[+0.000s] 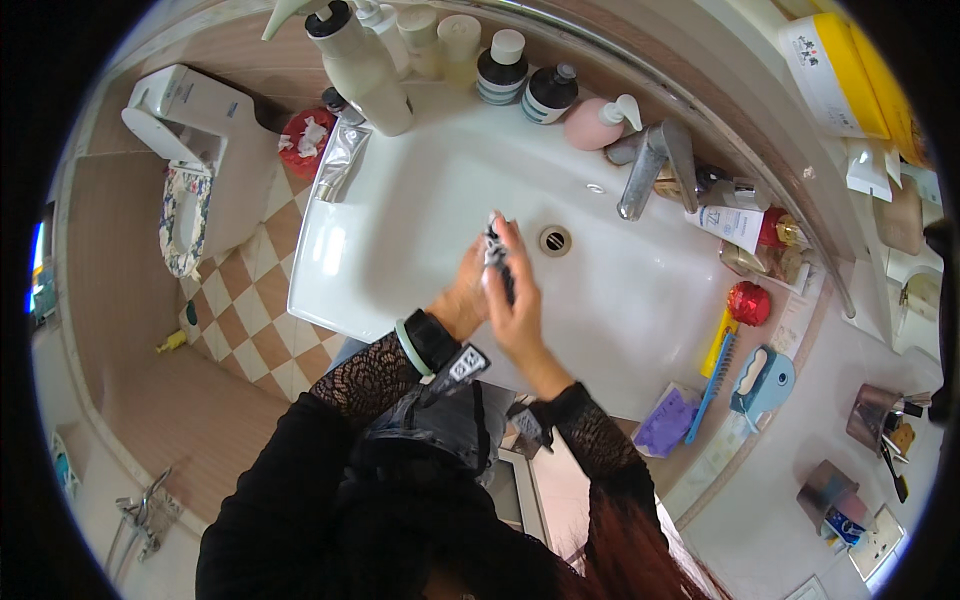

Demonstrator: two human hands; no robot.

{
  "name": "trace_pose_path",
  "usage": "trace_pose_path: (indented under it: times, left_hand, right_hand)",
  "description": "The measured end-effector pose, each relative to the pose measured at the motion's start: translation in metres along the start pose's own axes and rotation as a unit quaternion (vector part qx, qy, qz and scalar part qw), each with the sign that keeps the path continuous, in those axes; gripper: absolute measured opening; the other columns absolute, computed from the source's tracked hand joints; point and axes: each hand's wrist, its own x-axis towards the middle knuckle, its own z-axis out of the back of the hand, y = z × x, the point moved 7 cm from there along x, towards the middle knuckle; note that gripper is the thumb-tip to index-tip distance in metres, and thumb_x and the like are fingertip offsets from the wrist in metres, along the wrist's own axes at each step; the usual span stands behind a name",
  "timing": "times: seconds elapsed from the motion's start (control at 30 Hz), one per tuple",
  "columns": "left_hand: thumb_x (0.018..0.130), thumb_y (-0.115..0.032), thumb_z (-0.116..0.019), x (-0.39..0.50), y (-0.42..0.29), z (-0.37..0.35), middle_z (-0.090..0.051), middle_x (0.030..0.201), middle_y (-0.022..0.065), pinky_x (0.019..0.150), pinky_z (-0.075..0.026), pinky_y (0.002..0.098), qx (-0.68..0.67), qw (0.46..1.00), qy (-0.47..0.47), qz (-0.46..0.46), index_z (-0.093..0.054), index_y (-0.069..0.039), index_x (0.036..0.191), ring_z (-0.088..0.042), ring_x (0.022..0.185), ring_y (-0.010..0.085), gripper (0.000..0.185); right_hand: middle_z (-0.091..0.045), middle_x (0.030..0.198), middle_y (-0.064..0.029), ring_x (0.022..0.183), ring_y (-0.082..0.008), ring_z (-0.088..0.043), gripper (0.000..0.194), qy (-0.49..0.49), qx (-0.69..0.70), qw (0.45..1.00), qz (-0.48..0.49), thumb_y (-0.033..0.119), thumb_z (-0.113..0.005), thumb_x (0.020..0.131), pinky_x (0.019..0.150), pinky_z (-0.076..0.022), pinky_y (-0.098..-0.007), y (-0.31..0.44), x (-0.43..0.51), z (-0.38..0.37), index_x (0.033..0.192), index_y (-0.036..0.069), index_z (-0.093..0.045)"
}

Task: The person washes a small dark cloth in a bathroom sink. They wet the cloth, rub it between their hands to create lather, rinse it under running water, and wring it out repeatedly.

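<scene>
Over the white ceramic washbasin (420,172), my left hand (466,289) and my right hand (521,296) press together around a small dark item (499,259) with white patches. Its exact kind is unclear, and both palms partly hide it. White traces that look like lather show near my fingertips. The metal drain (555,241) lies just to the right of my fingers. A chrome faucet (649,169) stands at the basin's back right, with a pink pump bottle (594,124) beside it. My left wrist bears a black band and a pale green bracelet.
Bottles line the back rim, including a large pump bottle (367,82) and dark bottles (501,67). A silver tube (343,161) lies on the left rim. At right are a blue comb (711,386), a purple packet (666,420) and a blue whale-shaped item (772,379). A toilet (240,150) stands left.
</scene>
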Motion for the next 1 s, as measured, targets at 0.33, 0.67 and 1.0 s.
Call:
trace_pose_path:
  times: [0.33, 0.67, 1.0]
  left_hand:
    - [0.1, -0.036, -0.047, -0.004, 0.0, -0.001, -0.059, 0.092, -0.0003, 0.068, -0.053, 0.0305, 0.035, 0.994, -0.098, 0.017, -0.053, -0.011, 0.112, -0.059, 0.079, 0.0131, 0.028]
    - [0.099, -0.034, -0.05, -0.001, 0.002, -0.001, -0.057, 0.087, 0.0017, 0.061, -0.05, 0.0298, 0.018, 0.985, -0.164, 0.049, -0.057, -0.008, 0.104, -0.057, 0.072, 0.0141, 0.027]
    - [0.098, -0.044, -0.049, 0.005, 0.014, -0.004, -0.058, 0.111, 0.0038, 0.079, -0.053, 0.0326, 0.061, 0.996, -0.05, 0.041, -0.048, -0.01, 0.126, -0.059, 0.097, 0.0159, 0.045]
  right_hand:
    - [-0.05, 0.137, -0.0212, 0.128, -0.0286, -0.049, 0.036, -0.008, 0.049, 0.993, -0.104, 0.01, -0.052, 0.095, 0.104, -0.0375, -0.0361, -0.022, -0.009, 0.006, 0.129, -0.002, -0.051]
    - [-0.046, 0.141, -0.0204, 0.135, -0.0306, -0.039, 0.041, -0.067, 0.074, 0.985, -0.139, 0.007, -0.05, 0.094, 0.109, -0.0319, -0.0377, -0.016, -0.001, 0.023, 0.134, 0.001, -0.048]
    - [-0.058, 0.129, -0.0152, 0.111, -0.0187, -0.055, 0.038, -0.073, 0.128, 0.957, -0.248, 0.01, -0.05, 0.096, 0.098, -0.041, -0.032, -0.035, -0.003, 0.024, 0.132, -0.004, -0.049]
